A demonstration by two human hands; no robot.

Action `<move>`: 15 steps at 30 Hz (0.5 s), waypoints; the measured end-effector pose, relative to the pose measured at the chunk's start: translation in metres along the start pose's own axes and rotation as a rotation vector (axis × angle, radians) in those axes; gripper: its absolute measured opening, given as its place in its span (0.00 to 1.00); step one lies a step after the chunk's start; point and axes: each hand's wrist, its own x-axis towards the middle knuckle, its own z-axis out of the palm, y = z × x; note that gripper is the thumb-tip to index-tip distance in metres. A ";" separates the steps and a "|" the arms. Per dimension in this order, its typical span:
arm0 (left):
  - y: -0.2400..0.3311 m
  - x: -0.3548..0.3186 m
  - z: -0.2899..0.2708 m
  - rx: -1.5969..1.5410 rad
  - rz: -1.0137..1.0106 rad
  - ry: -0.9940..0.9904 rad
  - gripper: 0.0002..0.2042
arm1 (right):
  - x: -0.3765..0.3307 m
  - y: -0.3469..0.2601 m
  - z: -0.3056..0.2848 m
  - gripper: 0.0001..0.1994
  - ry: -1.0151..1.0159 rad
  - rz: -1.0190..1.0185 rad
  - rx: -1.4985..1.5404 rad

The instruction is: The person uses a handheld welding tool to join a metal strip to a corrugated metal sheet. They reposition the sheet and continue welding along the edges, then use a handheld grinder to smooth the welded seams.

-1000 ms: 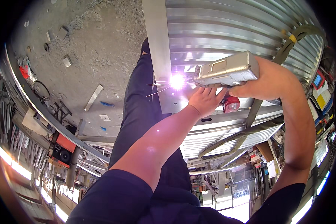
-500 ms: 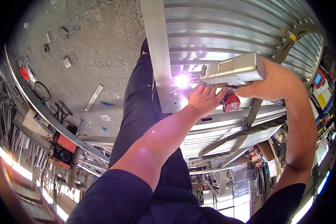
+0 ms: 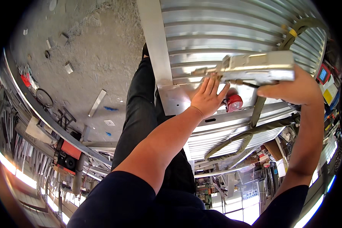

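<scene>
Right grip (image 3: 301,88) holds silver tool (image 3: 260,65) (shifted right, glare gone).

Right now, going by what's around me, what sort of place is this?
Probably a metal workshop: your right hand grips a boxy tool by a ribbed panel, scraps litter the floor, and long strips crowd the left side.

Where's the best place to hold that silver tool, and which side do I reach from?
Probably its rear end, from the right, where the right hand is. The silver tool looks thick and boxy towards that end, while its front narrows to a thin tip pointing left, close to the left hand. I'd keep off that tip.
</scene>
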 end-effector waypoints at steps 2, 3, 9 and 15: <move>0.000 0.002 -0.003 0.031 0.009 0.023 0.36 | -0.016 0.009 -0.006 0.24 0.032 -0.221 0.346; 0.001 0.001 -0.005 0.049 0.014 0.035 0.38 | -0.029 0.008 -0.019 0.25 0.065 -0.008 0.195; -0.008 -0.005 -0.085 -0.068 0.085 -0.282 0.37 | -0.107 0.024 -0.020 0.27 0.367 -0.427 0.408; -0.089 -0.005 -0.247 0.081 -0.022 0.008 0.28 | -0.150 0.024 -0.009 0.24 0.546 -0.682 0.210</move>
